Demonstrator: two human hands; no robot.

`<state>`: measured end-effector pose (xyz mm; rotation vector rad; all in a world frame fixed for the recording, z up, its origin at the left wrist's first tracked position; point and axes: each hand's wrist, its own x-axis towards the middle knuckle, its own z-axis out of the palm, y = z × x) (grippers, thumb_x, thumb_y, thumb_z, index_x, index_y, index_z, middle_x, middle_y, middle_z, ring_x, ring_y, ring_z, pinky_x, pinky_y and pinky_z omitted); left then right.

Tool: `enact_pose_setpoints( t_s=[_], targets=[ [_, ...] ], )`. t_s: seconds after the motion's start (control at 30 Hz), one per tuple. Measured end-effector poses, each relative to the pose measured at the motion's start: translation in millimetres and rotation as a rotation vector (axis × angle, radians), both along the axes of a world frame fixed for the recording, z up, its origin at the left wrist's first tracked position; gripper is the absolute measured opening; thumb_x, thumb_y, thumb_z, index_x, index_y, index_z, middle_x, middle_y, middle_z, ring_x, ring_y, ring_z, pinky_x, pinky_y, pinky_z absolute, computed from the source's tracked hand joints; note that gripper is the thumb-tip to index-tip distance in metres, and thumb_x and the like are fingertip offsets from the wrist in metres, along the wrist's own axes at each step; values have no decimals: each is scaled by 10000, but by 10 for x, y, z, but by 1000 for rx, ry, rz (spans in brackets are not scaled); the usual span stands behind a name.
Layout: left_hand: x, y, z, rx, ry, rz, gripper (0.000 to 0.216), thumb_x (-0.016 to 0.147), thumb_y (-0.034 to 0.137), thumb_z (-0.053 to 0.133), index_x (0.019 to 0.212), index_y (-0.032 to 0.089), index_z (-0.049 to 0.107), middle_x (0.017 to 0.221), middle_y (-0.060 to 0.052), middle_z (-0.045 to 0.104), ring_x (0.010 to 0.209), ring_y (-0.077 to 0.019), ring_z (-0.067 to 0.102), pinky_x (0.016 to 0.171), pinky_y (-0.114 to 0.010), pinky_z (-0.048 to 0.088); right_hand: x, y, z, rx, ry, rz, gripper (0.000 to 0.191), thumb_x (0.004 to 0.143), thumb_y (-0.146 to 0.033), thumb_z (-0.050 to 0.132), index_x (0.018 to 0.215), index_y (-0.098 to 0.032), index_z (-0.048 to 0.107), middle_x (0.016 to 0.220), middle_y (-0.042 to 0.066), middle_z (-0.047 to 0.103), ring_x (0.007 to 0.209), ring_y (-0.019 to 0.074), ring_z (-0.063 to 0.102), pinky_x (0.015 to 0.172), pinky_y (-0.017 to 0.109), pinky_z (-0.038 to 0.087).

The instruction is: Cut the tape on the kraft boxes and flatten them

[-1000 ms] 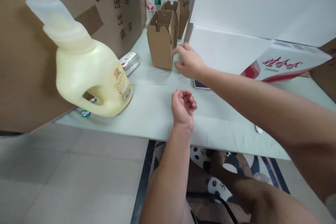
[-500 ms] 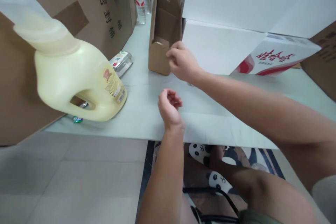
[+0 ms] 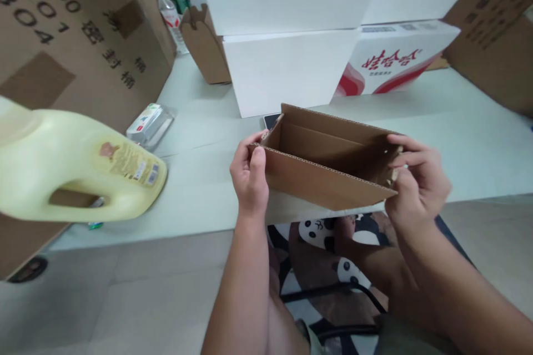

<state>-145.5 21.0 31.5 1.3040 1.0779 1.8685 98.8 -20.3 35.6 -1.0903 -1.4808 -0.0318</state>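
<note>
I hold a small brown cardboard box sideways over the near edge of the pale table, its open inside facing me. My left hand pinches the box's left end, thumb on the front wall. My right hand grips the right end, fingers curled over its flaps. A pale yellow detergent jug with a handle lies tilted at the left, apart from both hands.
A large printed brown carton stands at the left, with a clear plastic pack beside it. Behind are a white box, a red-and-white carton, another small brown box, water bottles and a phone.
My right hand took the small brown box from the back of the table and brought it near. My left hand, earlier a loose fist on the table, now grips its other end. The view swung right.
</note>
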Motion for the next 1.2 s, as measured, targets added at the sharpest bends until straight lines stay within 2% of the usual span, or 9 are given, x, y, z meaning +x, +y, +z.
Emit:
enact_pose_setpoints(
  t_s=[0.13,0.33,0.47,0.53,0.63,0.77,1.0,1.1,1.2],
  targets=[
    [232,83,-25,26,0,3,203,927,418,601,930,233,684,1042,-40,772,1083,-222,720,1013,-412,547,140,98,-286,-80,55,110,260,974,-341,491,1141,-272,677,1474,86,608,1408,319,532,1157,597,412],
    [392,186,-31,-4,57,156,222,917,407,557,814,220,618,800,-27,739,1038,-236,731,964,-415,550,253,142,-431,-60,-90,194,407,999,-378,406,1267,-288,698,1279,70,718,1335,333,571,1158,604,405],
    [489,228,-32,-34,39,188,222,890,421,573,797,220,585,683,-17,671,944,-244,733,839,-380,565,290,84,-413,-44,-84,209,618,983,-650,311,1293,-262,679,1262,100,700,1303,375,560,1165,625,372],
    [536,238,-37,-65,68,190,238,893,443,561,821,218,585,739,-27,679,910,-236,724,803,-370,566,302,43,-398,-43,-62,183,639,948,-712,348,1260,-265,681,1230,105,697,1285,383,555,1162,630,364],
    [593,230,-50,-73,140,204,239,899,445,564,892,211,614,900,-46,700,929,-216,710,863,-367,554,297,-15,-376,-85,-32,155,461,951,-585,450,1241,-289,652,1228,95,686,1291,375,546,1159,641,356],
    [623,186,-74,-44,279,258,418,853,374,665,1237,223,594,1167,-73,665,1110,-216,669,998,-357,510,254,-59,-362,-115,31,147,402,944,-423,458,1319,-302,538,1231,94,649,1342,363,506,1145,647,381],
    [579,117,-119,-19,365,217,418,897,378,654,1270,202,587,1292,-103,646,1281,-228,585,1129,-373,435,322,-54,-327,-176,63,-55,640,865,-537,589,1439,-332,392,1527,134,364,1468,400,354,1197,668,316],
    [567,94,-135,-31,389,195,411,918,413,644,1273,212,594,1299,-94,651,1277,-222,591,1131,-372,439,375,-11,-334,-224,117,16,790,857,-540,634,1526,-373,249,1626,114,281,1541,383,275,1238,671,260],
    [553,80,-142,-36,426,187,429,923,414,641,1304,224,592,1339,-97,633,1287,-228,587,1132,-384,446,383,27,-391,-241,186,126,848,885,-543,601,1573,-403,125,1613,107,316,1511,345,355,1230,643,316]
  ],
)
